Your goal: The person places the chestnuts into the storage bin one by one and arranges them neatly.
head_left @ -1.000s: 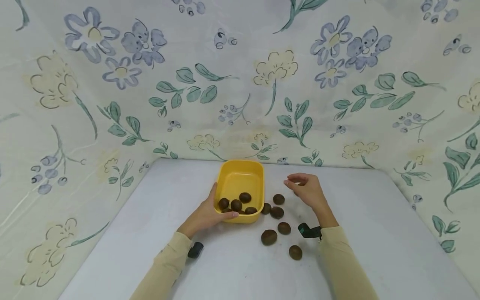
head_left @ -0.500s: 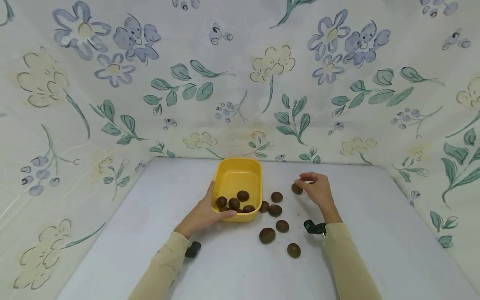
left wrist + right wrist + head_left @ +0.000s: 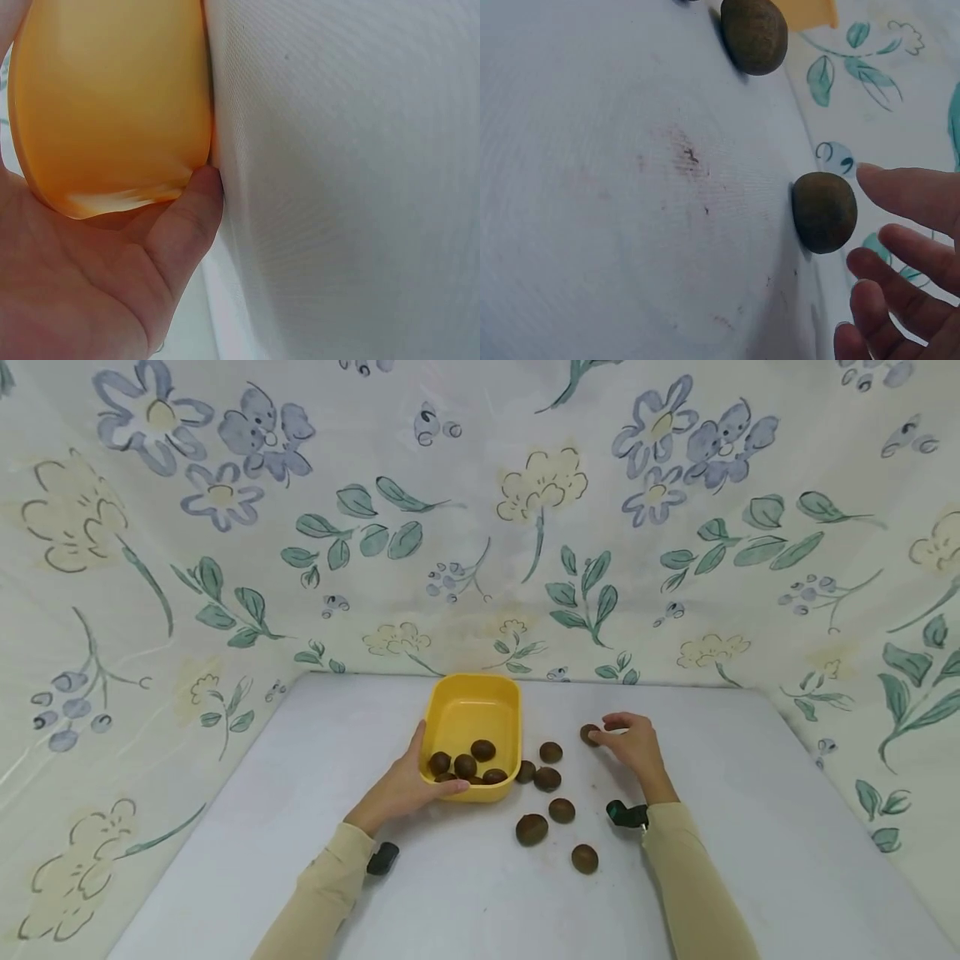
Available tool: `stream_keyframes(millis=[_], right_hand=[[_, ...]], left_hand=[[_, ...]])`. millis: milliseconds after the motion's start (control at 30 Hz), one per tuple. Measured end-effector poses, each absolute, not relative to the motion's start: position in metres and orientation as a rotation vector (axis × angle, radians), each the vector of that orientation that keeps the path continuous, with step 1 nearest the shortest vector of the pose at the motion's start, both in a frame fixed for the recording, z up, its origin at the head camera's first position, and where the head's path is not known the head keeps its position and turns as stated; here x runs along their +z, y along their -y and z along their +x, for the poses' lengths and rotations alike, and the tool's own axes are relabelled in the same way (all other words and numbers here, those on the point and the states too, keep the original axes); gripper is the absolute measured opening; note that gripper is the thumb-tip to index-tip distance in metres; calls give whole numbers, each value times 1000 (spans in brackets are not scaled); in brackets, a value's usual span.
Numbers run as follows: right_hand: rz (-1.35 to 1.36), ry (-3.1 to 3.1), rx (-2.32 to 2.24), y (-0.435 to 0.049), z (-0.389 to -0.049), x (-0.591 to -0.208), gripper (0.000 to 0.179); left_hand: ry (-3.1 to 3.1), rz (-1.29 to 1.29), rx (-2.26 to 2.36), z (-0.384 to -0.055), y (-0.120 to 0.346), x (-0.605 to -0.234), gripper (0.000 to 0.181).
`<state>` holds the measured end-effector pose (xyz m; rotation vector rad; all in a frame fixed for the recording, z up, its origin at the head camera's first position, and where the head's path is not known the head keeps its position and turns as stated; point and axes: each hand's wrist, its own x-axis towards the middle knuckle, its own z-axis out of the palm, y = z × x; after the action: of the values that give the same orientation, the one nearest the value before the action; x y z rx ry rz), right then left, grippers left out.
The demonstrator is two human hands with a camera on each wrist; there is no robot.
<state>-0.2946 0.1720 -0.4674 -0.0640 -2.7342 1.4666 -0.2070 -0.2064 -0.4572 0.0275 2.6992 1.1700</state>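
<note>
A yellow rectangular tub (image 3: 468,685) stands near the back of the table, with several brown egg-shaped fruits, like small kiwis (image 3: 483,750), at its near end. My left hand (image 3: 408,785) grips the tub's near left corner, thumb across the front wall and fingers along the side. In the left wrist view the thumb (image 3: 187,225) presses against the yellow wall. To the right, my right hand (image 3: 633,745) is beside a single kiwi (image 3: 825,212). Its fingers are parted and a little bent, and in the right wrist view a gap separates them from the fruit.
Several loose kiwis (image 3: 532,829) lie on the white table (image 3: 450,893) between the tub and my right forearm. One kiwi (image 3: 526,772) sits right at the tub's right side. A flower-patterned sheet (image 3: 465,527) rises behind the table's back edge.
My right hand has shifted right, uncovering the kiwi that it hid a second ago. The left hand keeps its hold on the tub. The head view has shifted slightly.
</note>
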Motion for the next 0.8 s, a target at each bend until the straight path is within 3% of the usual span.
stream_keyframes(millis=[800], right_hand=[[-83,2848,1361,-160,-300,-473,44]], left_hand=[[-2694,31,1195,-207,208,-459,139]])
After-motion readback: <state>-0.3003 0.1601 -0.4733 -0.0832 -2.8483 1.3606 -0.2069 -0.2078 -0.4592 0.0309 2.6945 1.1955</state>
